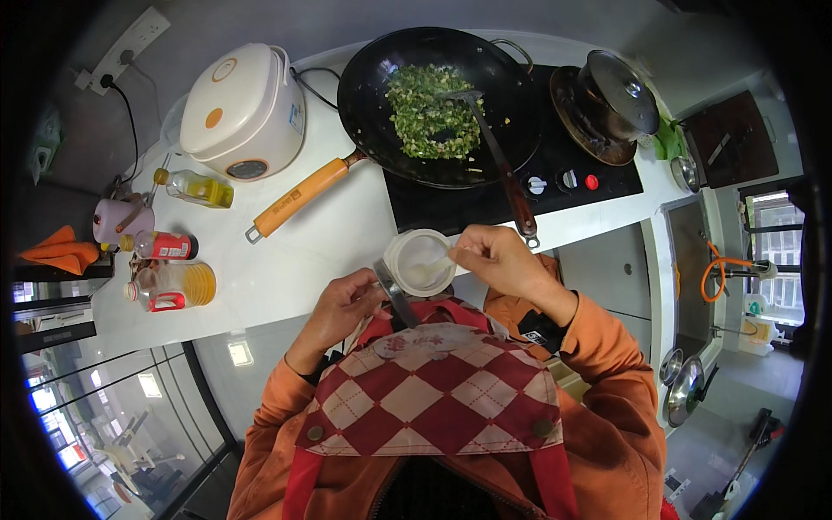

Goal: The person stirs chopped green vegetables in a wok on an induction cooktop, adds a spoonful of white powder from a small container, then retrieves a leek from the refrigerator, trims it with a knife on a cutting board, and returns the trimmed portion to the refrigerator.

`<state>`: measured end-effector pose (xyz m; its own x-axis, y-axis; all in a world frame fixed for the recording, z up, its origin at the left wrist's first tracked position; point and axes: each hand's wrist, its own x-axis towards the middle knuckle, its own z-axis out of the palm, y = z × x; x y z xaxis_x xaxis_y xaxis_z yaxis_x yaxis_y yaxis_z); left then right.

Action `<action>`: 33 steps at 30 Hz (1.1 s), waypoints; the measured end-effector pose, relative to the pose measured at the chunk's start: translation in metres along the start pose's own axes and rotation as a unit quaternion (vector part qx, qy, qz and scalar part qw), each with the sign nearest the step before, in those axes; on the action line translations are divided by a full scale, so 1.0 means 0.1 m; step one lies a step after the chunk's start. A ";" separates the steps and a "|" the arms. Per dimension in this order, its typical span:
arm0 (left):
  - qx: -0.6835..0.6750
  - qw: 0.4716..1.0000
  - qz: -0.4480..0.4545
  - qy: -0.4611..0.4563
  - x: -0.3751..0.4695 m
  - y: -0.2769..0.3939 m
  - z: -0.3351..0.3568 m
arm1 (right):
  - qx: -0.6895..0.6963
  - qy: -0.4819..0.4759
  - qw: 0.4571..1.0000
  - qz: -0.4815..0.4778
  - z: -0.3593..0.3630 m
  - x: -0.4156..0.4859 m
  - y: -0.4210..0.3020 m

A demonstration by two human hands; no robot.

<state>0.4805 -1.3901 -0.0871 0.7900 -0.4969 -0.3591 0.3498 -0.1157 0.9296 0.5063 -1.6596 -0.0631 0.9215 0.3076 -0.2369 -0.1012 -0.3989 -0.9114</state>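
My right hand pinches the handle of a small white spoon, whose bowl rests in white grains inside a round white jar. Close to the jar's left side, my left hand holds a round lid up on edge. The jar stands at the counter's front edge, against the apron. Beyond it a black wok on the cooktop contains chopped green vegetables. A spatula with a dark wooden handle leans in the wok, its handle end over the front edge.
The wok's wooden handle reaches left over the counter. A white rice cooker, an oil bottle, a red-labelled bottle and a larger oil jug stand left. A lidded pot sits right; farther right is a sink.
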 end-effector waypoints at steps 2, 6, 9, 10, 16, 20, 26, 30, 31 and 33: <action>0.013 1.000 -0.004 0.006 -0.02 0.01 -0.02 | 0.067 0.000 0.998 0.011 -0.11 0.01 -0.06; 0.024 1.000 -0.008 0.018 -0.06 0.00 -0.10 | 0.182 0.008 0.979 0.089 -0.32 0.03 -0.21; 0.006 1.000 -0.007 0.026 -0.07 -0.05 -0.15 | 0.238 0.030 0.966 0.100 -0.53 0.12 -0.34; 0.002 0.999 -0.011 0.032 -0.08 -0.07 -0.16 | 0.243 0.038 0.967 0.061 -0.62 0.16 -0.38; -0.022 0.999 -0.013 0.040 -0.12 -0.19 -0.28 | 0.025 0.190 0.980 -0.045 -1.23 0.75 -0.53; -0.031 0.999 -0.010 0.040 -0.15 -0.22 -0.32 | -0.183 0.259 0.940 -0.127 -1.30 1.27 -0.40; -0.058 0.997 0.005 0.055 -0.18 -0.26 -0.32 | -0.242 0.272 0.925 -0.112 -1.32 1.49 -0.27; -0.080 0.995 0.001 0.067 -0.17 -0.28 -0.31 | -0.243 0.279 0.923 -0.105 -1.34 1.52 -0.23; -0.080 0.994 0.003 0.069 -0.17 -0.29 -0.31 | -0.241 0.288 0.922 -0.088 -1.33 1.50 -0.22; -0.077 0.995 -0.002 0.070 -0.14 -0.30 -0.31 | -0.138 0.243 0.957 -0.079 -1.31 1.44 -0.24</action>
<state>0.4747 -1.3536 -0.1123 0.8477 -0.3701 -0.3801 0.4168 0.0214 0.9087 0.6903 -1.7186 -0.0310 0.9894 -0.0292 0.1423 0.0946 -0.6141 -0.7835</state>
